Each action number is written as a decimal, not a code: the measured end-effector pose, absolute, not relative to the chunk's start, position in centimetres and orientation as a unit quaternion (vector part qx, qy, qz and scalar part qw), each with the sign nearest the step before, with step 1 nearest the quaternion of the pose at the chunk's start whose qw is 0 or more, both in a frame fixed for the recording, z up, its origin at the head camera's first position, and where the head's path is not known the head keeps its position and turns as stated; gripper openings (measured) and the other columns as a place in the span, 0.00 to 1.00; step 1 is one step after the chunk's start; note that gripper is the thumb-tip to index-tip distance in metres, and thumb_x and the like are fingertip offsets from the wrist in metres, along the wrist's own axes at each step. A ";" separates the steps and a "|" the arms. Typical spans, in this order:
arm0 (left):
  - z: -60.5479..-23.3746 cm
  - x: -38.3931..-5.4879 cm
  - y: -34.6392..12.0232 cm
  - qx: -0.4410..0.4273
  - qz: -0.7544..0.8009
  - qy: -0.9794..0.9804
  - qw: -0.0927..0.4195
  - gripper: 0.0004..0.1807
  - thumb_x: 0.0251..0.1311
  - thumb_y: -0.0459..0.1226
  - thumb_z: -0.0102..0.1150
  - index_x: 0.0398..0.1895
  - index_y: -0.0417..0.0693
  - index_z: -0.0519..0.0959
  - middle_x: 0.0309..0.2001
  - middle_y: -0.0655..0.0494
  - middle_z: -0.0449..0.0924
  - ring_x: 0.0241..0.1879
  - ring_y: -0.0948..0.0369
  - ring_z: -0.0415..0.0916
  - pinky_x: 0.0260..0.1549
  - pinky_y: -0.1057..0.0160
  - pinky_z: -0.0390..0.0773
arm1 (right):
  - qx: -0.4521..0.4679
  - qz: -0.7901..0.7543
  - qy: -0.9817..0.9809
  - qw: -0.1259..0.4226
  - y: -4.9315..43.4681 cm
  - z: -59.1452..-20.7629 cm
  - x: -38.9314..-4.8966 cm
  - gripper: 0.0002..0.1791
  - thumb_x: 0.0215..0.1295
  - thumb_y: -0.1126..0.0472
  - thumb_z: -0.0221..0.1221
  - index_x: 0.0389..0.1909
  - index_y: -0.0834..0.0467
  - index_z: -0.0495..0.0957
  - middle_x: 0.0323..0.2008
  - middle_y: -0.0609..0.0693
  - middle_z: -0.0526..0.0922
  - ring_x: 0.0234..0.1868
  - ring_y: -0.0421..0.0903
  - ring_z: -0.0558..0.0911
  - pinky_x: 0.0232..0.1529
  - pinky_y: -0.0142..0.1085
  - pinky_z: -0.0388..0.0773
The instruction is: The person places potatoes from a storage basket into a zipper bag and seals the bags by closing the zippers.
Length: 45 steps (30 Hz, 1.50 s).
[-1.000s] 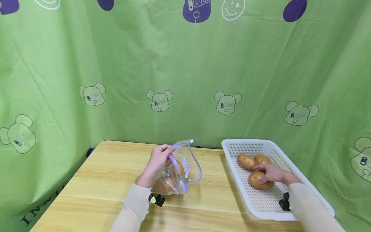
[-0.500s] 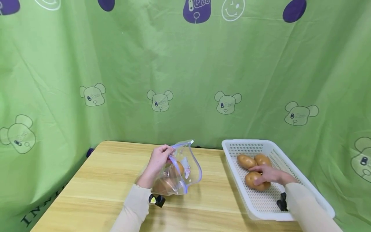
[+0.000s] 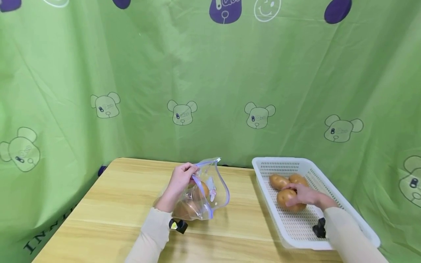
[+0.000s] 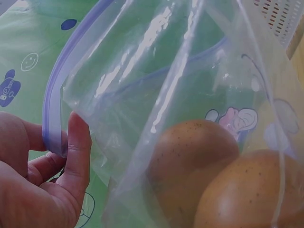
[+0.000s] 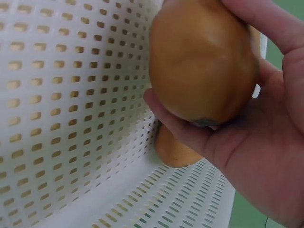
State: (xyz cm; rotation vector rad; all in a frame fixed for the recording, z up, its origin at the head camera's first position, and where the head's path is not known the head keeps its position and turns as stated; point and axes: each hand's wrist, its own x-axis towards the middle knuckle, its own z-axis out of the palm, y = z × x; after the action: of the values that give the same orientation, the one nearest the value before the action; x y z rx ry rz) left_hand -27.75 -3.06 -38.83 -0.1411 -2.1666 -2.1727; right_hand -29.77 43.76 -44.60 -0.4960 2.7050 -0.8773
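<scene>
My left hand (image 3: 181, 179) pinches the purple zip edge of a clear zip-lock bag (image 3: 221, 182), whose mouth gapes toward the right. Inside the bag sit brown potatoes (image 4: 192, 156); two show clearly in the left wrist view. Over the white basket (image 3: 268, 204), my right hand (image 3: 306, 195) grips a potato (image 3: 287, 200) between thumb and fingers. That potato (image 5: 199, 61) fills the top of the right wrist view, apart from the basket floor there. Behind it in the basket lie two more potatoes, one at the left (image 3: 277, 180) and one partly hidden by the hand (image 3: 298, 179).
The wooden table (image 3: 243, 226) carries both the bag and the basket, with bare wood between them. A green curtain (image 3: 210, 73) with bear prints hangs close behind the table's back edge. Black camera mounts (image 3: 178, 226) sit at both wrists.
The right hand has moved the gripped potato slightly left and up, toward the other potatoes, and it now appears raised. The left hand and the bag have stayed in place.
</scene>
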 end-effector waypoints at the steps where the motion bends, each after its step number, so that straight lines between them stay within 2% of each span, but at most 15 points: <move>1: -38.8 -27.7 -3.1 -0.047 -0.708 -0.704 0.035 0.11 0.64 0.31 0.52 0.35 0.28 0.78 0.25 0.52 0.76 0.20 0.66 0.72 0.27 0.60 0.82 | -0.174 -0.307 0.928 0.122 43.7 -44.5 -29.8 0.34 0.48 0.59 0.70 0.55 0.67 0.69 0.44 0.60 0.74 0.42 0.51 0.76 0.39 0.40 0.77; 8: -38.5 -27.7 -3.1 -0.058 -0.715 -0.696 0.040 0.11 0.63 0.30 0.52 0.36 0.25 0.77 0.22 0.55 0.74 0.20 0.67 0.71 0.25 0.63 0.80 | -0.185 -0.335 0.920 0.084 43.1 -43.2 -29.5 0.39 0.50 0.59 0.69 0.60 0.71 0.64 0.46 0.64 0.73 0.41 0.51 0.76 0.39 0.40 0.77; 11: -38.5 -27.6 -3.1 -0.057 -0.715 -0.696 0.040 0.11 0.63 0.30 0.52 0.36 0.25 0.77 0.22 0.56 0.74 0.20 0.67 0.71 0.25 0.63 0.81 | -0.197 -0.339 0.918 0.055 42.7 -42.6 -29.3 0.39 0.50 0.59 0.70 0.60 0.70 0.66 0.48 0.64 0.70 0.42 0.50 0.75 0.38 0.39 0.77; 14: -38.6 -27.7 -3.1 -0.054 -0.715 -0.696 0.039 0.11 0.63 0.30 0.53 0.36 0.25 0.77 0.22 0.55 0.74 0.19 0.67 0.71 0.25 0.62 0.81 | -0.212 -0.340 0.916 0.033 42.3 -42.1 -29.4 0.37 0.48 0.59 0.71 0.58 0.70 0.68 0.47 0.61 0.72 0.41 0.50 0.75 0.37 0.37 0.78; 19: -38.7 -27.7 -3.1 -0.056 -0.712 -0.699 0.034 0.11 0.64 0.31 0.52 0.37 0.25 0.77 0.23 0.54 0.75 0.19 0.67 0.71 0.26 0.61 0.81 | -0.225 -0.364 0.903 0.047 41.4 -41.1 -29.4 0.36 0.49 0.60 0.71 0.57 0.69 0.68 0.40 0.56 0.78 0.37 0.47 0.78 0.36 0.36 0.80; 22: -38.5 -27.6 -3.1 -0.058 -0.714 -0.697 0.029 0.11 0.64 0.31 0.52 0.37 0.25 0.77 0.23 0.54 0.75 0.19 0.67 0.71 0.26 0.61 0.81 | -0.224 -0.373 0.899 0.055 40.5 -40.5 -29.2 0.35 0.50 0.59 0.71 0.57 0.67 0.68 0.38 0.55 0.79 0.36 0.47 0.79 0.36 0.37 0.80; 31: -36.2 -25.6 -3.0 -0.069 -0.711 -0.700 0.028 0.12 0.64 0.28 0.50 0.38 0.20 0.74 0.24 0.52 0.75 0.20 0.68 0.70 0.20 0.74 0.75 | -0.230 -0.345 0.910 0.025 37.6 -38.6 -28.3 0.33 0.54 0.52 0.69 0.58 0.59 0.68 0.40 0.52 0.78 0.38 0.47 0.79 0.37 0.37 0.79; 34: -35.9 -25.2 -3.0 -0.068 -0.711 -0.700 0.029 0.12 0.64 0.28 0.50 0.38 0.20 0.74 0.24 0.50 0.75 0.20 0.68 0.70 0.21 0.73 0.76 | -0.228 -0.331 0.916 0.023 36.7 -38.2 -28.1 0.33 0.55 0.50 0.68 0.58 0.57 0.68 0.40 0.51 0.78 0.38 0.46 0.79 0.38 0.39 0.78; 38: -36.0 -25.2 -3.0 -0.070 -0.710 -0.700 0.032 0.11 0.64 0.28 0.50 0.38 0.20 0.74 0.26 0.44 0.76 0.20 0.67 0.70 0.22 0.71 0.76 | -0.215 -0.310 0.926 0.029 35.4 -37.5 -27.9 0.34 0.53 0.45 0.68 0.59 0.51 0.68 0.40 0.49 0.79 0.38 0.46 0.78 0.38 0.41 0.77; 40: -36.1 -25.3 -3.0 -0.069 -0.709 -0.701 0.034 0.11 0.64 0.28 0.50 0.37 0.21 0.75 0.27 0.41 0.76 0.20 0.67 0.70 0.22 0.71 0.76 | -0.212 -0.312 0.925 0.038 34.6 -37.2 -27.8 0.34 0.52 0.45 0.68 0.59 0.49 0.68 0.40 0.49 0.78 0.38 0.47 0.78 0.37 0.41 0.76; 45: -36.1 -25.3 -2.9 -0.065 -0.707 -0.703 0.036 0.11 0.64 0.27 0.50 0.37 0.21 0.75 0.28 0.39 0.76 0.19 0.67 0.70 0.22 0.71 0.75 | -0.235 -0.357 0.902 0.062 32.8 -36.6 -27.6 0.33 0.54 0.52 0.68 0.59 0.54 0.67 0.41 0.53 0.77 0.40 0.49 0.78 0.39 0.43 0.77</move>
State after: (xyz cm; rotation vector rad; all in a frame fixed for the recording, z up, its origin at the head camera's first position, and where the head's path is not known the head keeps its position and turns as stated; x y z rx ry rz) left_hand -25.25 -2.88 -36.11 -0.1983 -2.1601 -2.1732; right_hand -27.61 32.76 -36.57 -0.7115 2.7260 -1.0808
